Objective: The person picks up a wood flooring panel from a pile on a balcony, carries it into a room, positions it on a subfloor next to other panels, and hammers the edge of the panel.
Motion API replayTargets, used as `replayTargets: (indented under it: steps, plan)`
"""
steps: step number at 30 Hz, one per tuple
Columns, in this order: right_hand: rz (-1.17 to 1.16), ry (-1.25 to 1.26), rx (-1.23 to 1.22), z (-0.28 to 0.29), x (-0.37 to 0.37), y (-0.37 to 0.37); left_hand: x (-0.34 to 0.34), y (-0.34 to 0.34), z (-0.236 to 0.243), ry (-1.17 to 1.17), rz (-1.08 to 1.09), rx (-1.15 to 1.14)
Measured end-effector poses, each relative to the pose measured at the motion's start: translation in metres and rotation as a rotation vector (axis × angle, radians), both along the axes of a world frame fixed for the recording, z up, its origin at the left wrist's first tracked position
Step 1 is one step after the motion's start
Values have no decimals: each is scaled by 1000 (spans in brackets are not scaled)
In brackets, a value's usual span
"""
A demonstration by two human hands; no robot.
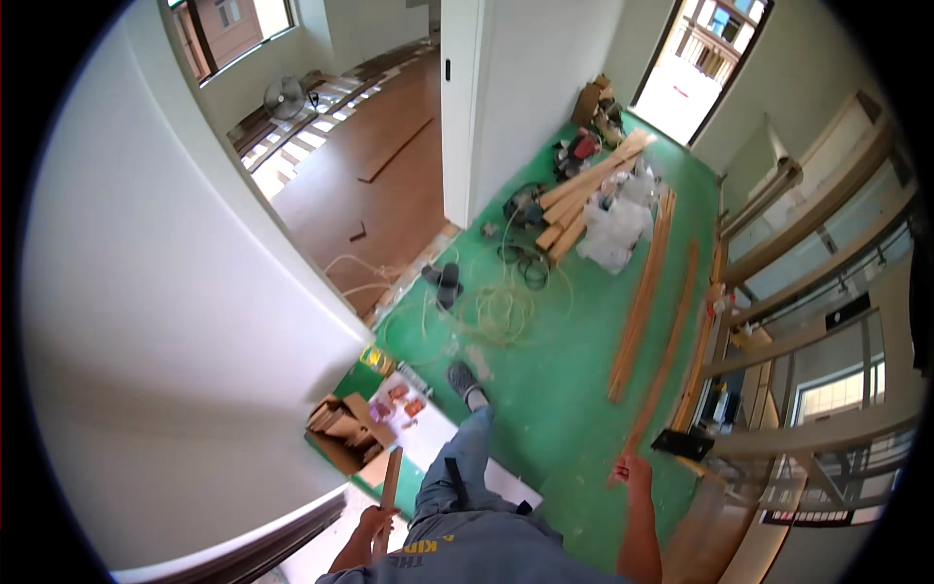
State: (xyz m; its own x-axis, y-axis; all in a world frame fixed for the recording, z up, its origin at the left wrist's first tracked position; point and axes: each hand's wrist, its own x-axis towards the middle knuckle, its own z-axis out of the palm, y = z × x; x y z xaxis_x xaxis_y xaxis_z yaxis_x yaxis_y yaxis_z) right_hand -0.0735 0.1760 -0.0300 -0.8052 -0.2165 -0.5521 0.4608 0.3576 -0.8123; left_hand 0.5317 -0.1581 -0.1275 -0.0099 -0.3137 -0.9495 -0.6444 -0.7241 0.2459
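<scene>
My left hand (377, 518) is wrapped round a narrow wooden board (392, 472), which stands up past my fingers beside my left hip. Out to the right, my right hand (632, 471) hangs with its fingers curled. Whether anything is in them is hidden. Behind that hand, in line with it, a long wooden strip (664, 365) lies on the green floor. Close to the board in my left hand sits an open cardboard box (336, 448) with brown pieces inside. A white sheet (433, 435) with reddish packets (400, 392) on it lies next to the box.
Ahead lie a coiled pale hose (501, 310), dark slippers (445, 284), stacked planks (569, 216), white plastic bags (617, 228) and long strips (642, 297). Framed glass panels (803, 360) line the right side. A doorway on the left opens onto brown flooring (355, 175) with a fan (285, 98).
</scene>
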Motion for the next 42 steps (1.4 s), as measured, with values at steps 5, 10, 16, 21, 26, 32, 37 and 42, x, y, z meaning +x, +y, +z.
replayTargets:
  steps: [5,10,16,21,26,32,37,42]
  plan:
    - [-19,-374,-107,-24,-215,-120,-148,-159,0,-149,-198,-29]
    - [166,-428,-136,-33,-231,-228,-274,-290,97,-52,-245,-324]
    - [693,-474,400,-23,-219,-342,-359,-372,120,-68,-119,-435]
    - [1420,-268,582,-67,-352,-466,-404,-405,126,-129,131,-257]
    - [2411,838,286,-104,-522,-716,-479,-419,158,-143,596,-163]
    - [1353,-73,66,-37,-541,-1036,-558,-449,192,106,980,-172]
    - [1466,-87,33,-3,-467,-1175,-583,-527,223,188,1117,-285]
    - [1608,-115,122,2,-404,-1262,-565,-631,196,165,1122,-305]
